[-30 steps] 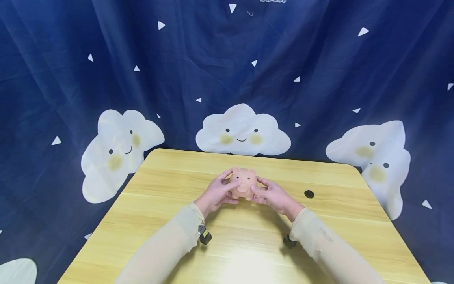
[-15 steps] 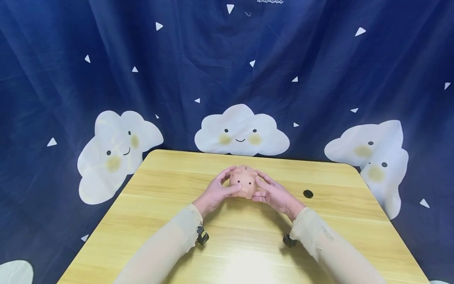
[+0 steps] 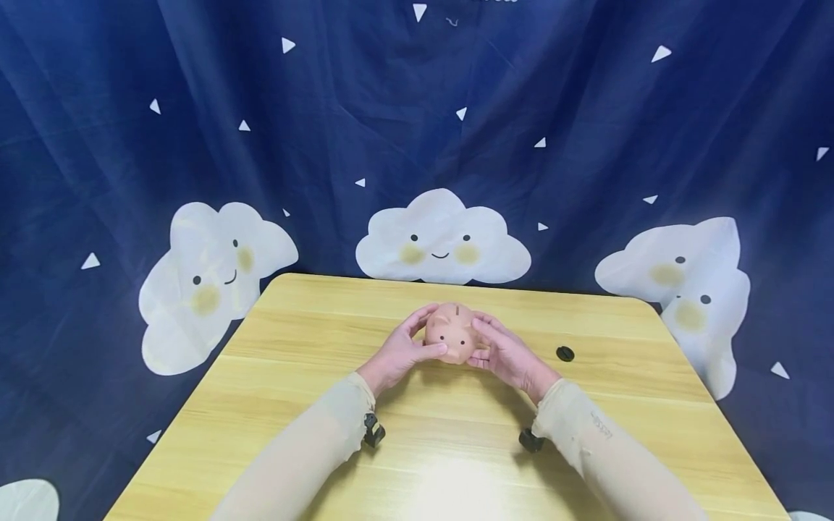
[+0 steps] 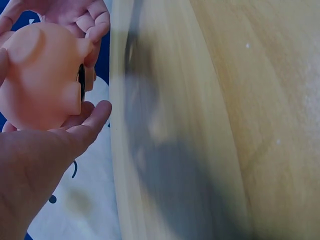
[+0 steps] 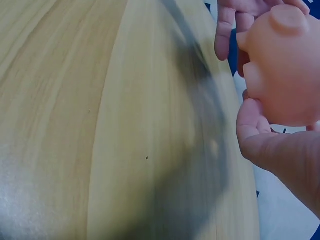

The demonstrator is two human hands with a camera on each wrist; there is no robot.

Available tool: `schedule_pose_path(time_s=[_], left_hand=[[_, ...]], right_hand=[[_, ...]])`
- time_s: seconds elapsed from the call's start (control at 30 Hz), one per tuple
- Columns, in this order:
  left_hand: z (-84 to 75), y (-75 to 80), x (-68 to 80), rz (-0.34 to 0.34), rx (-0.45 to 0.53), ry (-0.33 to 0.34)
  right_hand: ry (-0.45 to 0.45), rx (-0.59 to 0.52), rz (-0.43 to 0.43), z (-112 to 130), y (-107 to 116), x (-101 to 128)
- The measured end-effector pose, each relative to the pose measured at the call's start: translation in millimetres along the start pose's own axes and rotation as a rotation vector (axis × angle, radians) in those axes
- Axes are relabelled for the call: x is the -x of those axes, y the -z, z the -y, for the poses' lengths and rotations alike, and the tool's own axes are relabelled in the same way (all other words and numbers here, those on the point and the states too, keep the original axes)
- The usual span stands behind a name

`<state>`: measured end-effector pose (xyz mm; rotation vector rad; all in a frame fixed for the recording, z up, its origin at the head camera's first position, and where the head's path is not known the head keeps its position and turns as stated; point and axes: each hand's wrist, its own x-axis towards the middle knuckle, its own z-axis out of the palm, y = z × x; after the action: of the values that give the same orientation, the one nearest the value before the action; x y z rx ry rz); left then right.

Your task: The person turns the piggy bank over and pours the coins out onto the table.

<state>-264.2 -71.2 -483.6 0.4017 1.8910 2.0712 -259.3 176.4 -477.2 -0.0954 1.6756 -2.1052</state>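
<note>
A pink piggy bank (image 3: 454, 331) is held up between both hands, off the tabletop. Its snout faces the wearer and tips downward, so the coin slot on its back shows. My left hand (image 3: 400, 352) grips its left side, thumb near the snout. On the other side, my right hand (image 3: 510, 356) holds it with curled fingers. In the left wrist view a dark round patch shows on the underside of the pig, between the stubby legs; whether it is a plug or a hole I cannot tell. The right wrist view shows the snout and smooth side of the pig (image 5: 290, 75).
A small black disc (image 3: 565, 354) lies on the wooden table (image 3: 313, 318), right of the hands. Behind the table's far edge hangs a dark blue curtain (image 3: 404, 94) with white clouds. Small black devices (image 3: 374, 430) are strapped at both wrists.
The piggy bank has tilted forward, snout down, so its back and coin slot have come into view. My fingers have shifted slightly around it. The black disc stays put.
</note>
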Motion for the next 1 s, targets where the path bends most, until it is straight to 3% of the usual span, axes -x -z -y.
schedule_pose_path(time_s=[0.3, 0.67, 0.8, 1.0], left_hand=[[2.2, 4.5, 0.1, -0.001, 0.030, 0.056], [1.7, 11.6, 5.2, 0.046, 0.076, 0.197], [0.5, 10.7, 5.3, 0.045, 0.092, 0.200], [1.5, 8.6, 5.4, -0.025, 0.125, 0.172]], right_hand=[[0.060, 0.049, -0.093, -3.7, -9.6, -0.2], [0.092, 0.073, -0.065, -11.2, -7.3, 3.3], [0.102, 0.081, -0.057, -12.1, -6.3, 3.0], [0.099, 0.127, -0.032, -10.9, -5.0, 3.4]])
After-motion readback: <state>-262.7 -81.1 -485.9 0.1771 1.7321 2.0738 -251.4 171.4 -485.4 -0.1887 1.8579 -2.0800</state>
